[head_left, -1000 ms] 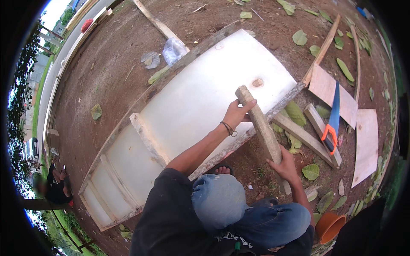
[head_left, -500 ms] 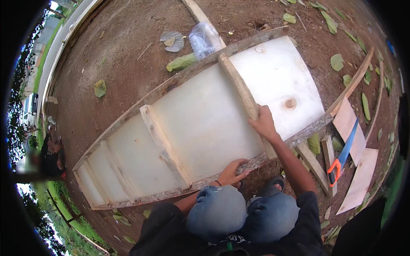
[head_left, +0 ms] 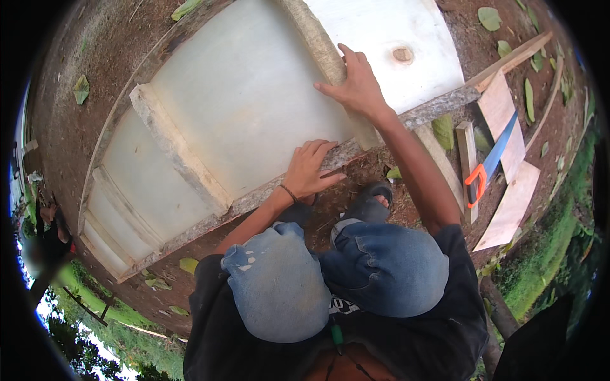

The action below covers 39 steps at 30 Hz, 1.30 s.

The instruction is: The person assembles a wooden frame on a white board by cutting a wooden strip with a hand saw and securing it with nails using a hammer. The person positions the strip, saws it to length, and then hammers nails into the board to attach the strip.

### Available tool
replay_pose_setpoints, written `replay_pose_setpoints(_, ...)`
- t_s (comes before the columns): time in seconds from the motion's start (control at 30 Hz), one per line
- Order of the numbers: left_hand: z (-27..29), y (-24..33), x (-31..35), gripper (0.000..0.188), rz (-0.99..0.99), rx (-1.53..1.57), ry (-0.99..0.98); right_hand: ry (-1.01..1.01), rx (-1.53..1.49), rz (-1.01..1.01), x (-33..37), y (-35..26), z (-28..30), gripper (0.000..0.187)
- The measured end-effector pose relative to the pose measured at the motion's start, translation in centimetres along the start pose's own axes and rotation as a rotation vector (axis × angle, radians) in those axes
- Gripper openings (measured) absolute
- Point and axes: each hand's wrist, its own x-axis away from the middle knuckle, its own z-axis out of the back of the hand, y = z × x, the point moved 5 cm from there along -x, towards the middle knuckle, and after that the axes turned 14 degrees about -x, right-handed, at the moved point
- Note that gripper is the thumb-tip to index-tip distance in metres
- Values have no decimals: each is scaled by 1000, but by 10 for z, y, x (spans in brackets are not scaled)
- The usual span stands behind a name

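R hand [head_left: 361, 89], fingers spread on wood batten [head_left: 311, 35] across wht panel [head_left: 248, 82], L hand [head_left: 307, 171], fingers part-spread, at panel's nr edge

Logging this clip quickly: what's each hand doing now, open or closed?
Left hand: open, resting on the side board.
Right hand: open, spread across the wooden beam.

Noted rough, matt wood on the crossbar [head_left: 313, 43]; comparable coarse, dull grain on the fixed slat [head_left: 178, 149]. Recorded smooth, sheet-like surface on the pale panel [head_left: 254, 108], with glossy glare toward the brighter end. Logged uneven, bark-like wood along the near rail [head_left: 445, 108]. On the saw, observed smooth, metal-looking blade [head_left: 501, 145] and plastic-looking handle [head_left: 480, 170]. Entered flat, matt, plywood-like finish for the offcut board [head_left: 511, 206]; worn denim for the trousers [head_left: 279, 286].
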Motion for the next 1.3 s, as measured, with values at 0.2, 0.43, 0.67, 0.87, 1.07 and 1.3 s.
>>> replay_pose_setpoints(0.2, -8, 14, -30, 67, -74, -34, -59, -52, -138, 32, 20, 17, -5, 104)
replay_pose_setpoints(0.43, -16, 22, -29, 51, -78, -129, -17, -156, -338, -80, 29, 14, 5, 89)
replay_pose_setpoints(0.67, -17, 25, -29, 53, -155, -164, 24, -62, -374, -10, 29, 17, 7, 85)
replay_pose_setpoints(0.87, -16, 21, -23, 52, -140, -220, 4, -48, -442, -4, 32, 6, 6, 82)
replay_pose_setpoints(1.07, -20, 18, -24, 52, -131, -177, -20, -62, -437, -44, 31, 11, 6, 74)
replay_pose_setpoints(1.3, -21, 19, -25, 55, -152, -170, 38, -138, -654, 10, 27, 18, 11, 55)
